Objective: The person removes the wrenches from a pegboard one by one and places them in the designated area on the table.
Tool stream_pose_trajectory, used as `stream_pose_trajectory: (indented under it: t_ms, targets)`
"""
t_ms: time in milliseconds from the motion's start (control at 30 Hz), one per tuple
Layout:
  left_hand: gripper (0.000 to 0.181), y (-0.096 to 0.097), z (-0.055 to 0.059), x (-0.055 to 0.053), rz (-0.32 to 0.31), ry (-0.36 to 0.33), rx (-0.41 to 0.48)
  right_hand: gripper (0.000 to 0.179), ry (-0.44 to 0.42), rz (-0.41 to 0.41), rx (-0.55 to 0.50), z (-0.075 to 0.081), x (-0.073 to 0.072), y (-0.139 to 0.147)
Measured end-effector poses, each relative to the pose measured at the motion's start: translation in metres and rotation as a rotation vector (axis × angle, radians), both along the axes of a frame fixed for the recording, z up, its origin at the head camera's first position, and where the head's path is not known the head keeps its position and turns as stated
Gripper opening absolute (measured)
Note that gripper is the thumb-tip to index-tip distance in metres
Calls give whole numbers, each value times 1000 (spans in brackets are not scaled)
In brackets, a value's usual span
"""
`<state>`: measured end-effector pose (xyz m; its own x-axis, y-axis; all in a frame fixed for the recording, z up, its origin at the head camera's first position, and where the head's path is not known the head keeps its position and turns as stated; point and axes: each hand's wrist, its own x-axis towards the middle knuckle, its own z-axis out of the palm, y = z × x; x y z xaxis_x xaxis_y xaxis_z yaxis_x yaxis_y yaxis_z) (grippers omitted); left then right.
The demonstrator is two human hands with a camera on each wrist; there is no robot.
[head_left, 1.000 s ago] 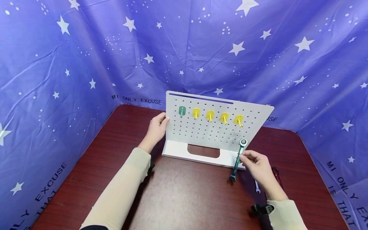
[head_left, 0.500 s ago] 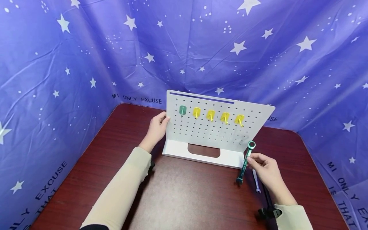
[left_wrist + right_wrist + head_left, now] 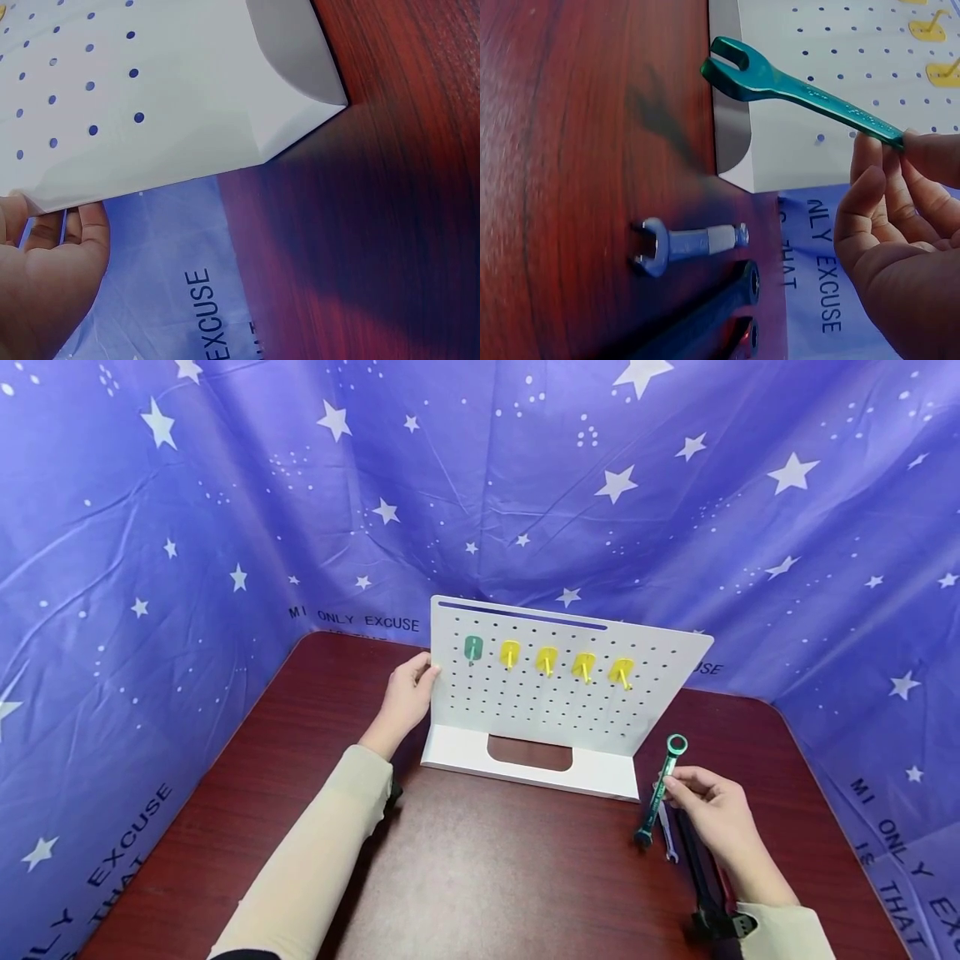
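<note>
A white pegboard stands upright on its flat base, with one green hook and several yellow hooks in a row, nothing hanging on them. My left hand grips the board's left edge, thumb in front and fingers behind, as the left wrist view shows. Off the board's right end, my right hand pinches a green combination wrench between thumb and fingers near its ring end. The ring points up and away. In the right wrist view the wrench's open end shows, held above the table.
Beneath and beside the right hand, a silver-blue wrench, a black wrench and a red wrench lie side by side on the dark red wooden table. Blue star-printed cloth hangs around the table's back and sides.
My right hand has carried the green wrench to the right and slightly nearer, from in front of the board's right end to beside it. The left hand keeps its grip on the board.
</note>
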<state>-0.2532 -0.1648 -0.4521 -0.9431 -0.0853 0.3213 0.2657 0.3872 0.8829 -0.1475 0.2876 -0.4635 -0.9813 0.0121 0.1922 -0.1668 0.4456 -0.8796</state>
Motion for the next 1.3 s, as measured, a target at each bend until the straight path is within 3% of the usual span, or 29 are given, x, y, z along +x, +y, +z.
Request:
stream_pose_trajectory:
  t_ms: [367,633,1300]
  targets:
    - [15,0,-1,0,4,-7,1,19,-28,18,5,3,8,16]
    - [14,0,-2,-2,6,14,-5,16,-51,28,-83,-1,10,33]
    - [14,0,1,2,5,-3,-1,20,-138,48,68,0,17,70]
